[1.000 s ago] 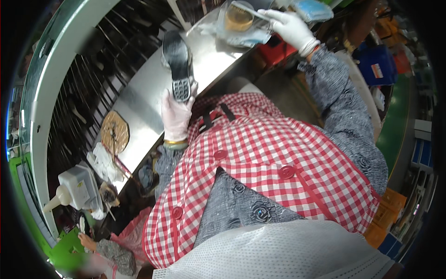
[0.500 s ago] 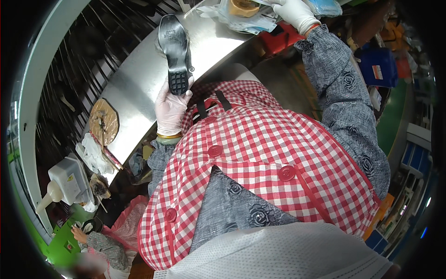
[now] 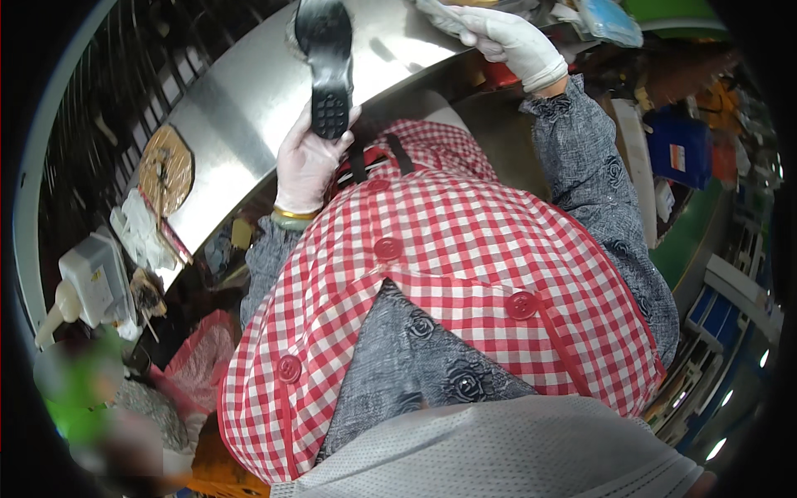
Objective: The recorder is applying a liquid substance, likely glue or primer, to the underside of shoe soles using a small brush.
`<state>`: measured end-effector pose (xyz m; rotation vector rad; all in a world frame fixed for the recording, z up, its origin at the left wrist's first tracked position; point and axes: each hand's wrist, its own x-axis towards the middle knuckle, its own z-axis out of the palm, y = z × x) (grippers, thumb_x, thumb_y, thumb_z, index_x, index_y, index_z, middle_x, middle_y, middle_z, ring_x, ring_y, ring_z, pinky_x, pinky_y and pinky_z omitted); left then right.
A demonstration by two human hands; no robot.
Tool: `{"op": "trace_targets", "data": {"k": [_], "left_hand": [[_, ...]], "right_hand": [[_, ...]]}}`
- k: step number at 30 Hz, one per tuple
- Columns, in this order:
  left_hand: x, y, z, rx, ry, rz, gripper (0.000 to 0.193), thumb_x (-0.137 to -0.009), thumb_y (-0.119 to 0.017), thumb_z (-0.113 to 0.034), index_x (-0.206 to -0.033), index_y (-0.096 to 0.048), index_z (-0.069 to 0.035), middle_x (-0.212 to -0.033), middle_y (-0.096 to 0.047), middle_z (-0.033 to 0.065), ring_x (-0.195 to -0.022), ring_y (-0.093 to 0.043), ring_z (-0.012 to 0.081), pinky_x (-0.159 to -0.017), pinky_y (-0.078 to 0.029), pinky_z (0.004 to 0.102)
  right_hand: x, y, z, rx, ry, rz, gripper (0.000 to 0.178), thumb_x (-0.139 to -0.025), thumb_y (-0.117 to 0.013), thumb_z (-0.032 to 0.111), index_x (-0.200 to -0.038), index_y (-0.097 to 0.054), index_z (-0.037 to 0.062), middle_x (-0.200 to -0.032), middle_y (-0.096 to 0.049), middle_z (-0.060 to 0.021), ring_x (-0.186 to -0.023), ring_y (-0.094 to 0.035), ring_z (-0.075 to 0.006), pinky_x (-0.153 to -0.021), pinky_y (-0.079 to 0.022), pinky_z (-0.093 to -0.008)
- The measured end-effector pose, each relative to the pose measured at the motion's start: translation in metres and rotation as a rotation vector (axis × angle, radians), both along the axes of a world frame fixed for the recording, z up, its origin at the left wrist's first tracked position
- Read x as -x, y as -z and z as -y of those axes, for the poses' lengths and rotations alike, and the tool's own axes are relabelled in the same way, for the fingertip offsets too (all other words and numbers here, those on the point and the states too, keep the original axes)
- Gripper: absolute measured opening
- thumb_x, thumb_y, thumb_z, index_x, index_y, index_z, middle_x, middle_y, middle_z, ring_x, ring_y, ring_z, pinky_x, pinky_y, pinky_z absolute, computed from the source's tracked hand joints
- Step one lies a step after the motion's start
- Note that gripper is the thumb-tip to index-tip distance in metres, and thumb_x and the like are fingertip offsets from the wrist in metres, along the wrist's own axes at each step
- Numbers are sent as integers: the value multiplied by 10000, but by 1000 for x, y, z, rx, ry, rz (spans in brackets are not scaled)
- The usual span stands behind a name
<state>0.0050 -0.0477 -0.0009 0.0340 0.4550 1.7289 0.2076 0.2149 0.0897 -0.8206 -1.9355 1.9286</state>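
My left hand (image 3: 302, 170), in a thin pale glove, is closed round the heel end of a shoe (image 3: 330, 79). The shoe's black sole faces up, with a block tread on the heel; its toe is cut off by the top edge of the view. At the upper right my white-gloved right hand (image 3: 516, 50) is closed on a limp greyish-white piece of cloth (image 3: 442, 17), held above the metal bench (image 3: 237, 112). The cloth is blurred and partly out of view.
On the bench's left end lie a brown wrapped disc (image 3: 166, 170) and crumpled white plastic (image 3: 137, 228). A white container (image 3: 90, 278) stands beyond them. Dark metal rods (image 3: 158, 66) line the far side. A blue box (image 3: 677, 149) is at the right. Another person, blurred, is at lower left.
My right hand has drawn left and down from the items at the bench's far right, bringing the cloth. The shoe sits higher in view, still in my left hand. The view has shifted slightly.
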Motion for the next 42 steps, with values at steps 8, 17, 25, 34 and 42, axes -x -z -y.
{"op": "trace_targets", "data": {"k": [8, 17, 25, 34, 42], "left_hand": [[-7, 8, -1, 21, 7, 49, 410, -1013, -368, -184, -1373, -397, 11, -1324, -508, 221, -1238, -496, 416, -791, -528, 400], [4, 3, 1, 16, -2, -48, 471, -1012, -369, -200, -1438, -326, -4, -1371, -463, 232, -1260, -480, 407, -807, -529, 393], [10, 16, -1, -59, -4, -43, 463, -1012, -370, -197, -1425, -335, 9, -1376, -458, 235, -1270, -471, 400, -821, -546, 395], [8, 19, -17, -170, -8, 103, 440, -1005, -379, -171, -1405, -361, 13, -1351, -483, 229, -1275, -465, 395, -893, -526, 449], [0, 27, -23, -114, -100, 72, 433, -1003, -368, -161, -1402, -357, 5, -1371, -458, 233, -1299, -438, 389, -946, -492, 485]], "right_hand": [[70, 35, 13, -99, -277, -443, 404, -940, -510, 113, -1325, -459, 2, -1280, -528, -174, -1176, -538, -274, -957, -477, -370], [54, 55, 26, -656, -324, -101, 348, -924, -540, 128, -1253, -573, 20, -1116, -639, -141, -1007, -612, -242, -869, -491, -314], [56, 44, 43, -733, -293, 294, 279, -933, -551, 67, -1194, -648, 49, -1075, -701, -87, -1012, -651, -161, -882, -501, -261], [51, 47, 101, -100, 11, -34, 404, -940, -525, 117, -1326, -530, -2, -906, -635, 8, -721, -463, -18, -673, -391, -159], [45, 65, 130, -28, 91, 79, 404, -948, -494, 98, -1348, -535, 57, -843, -589, 38, -694, -433, -13, -658, -374, -146]]}}
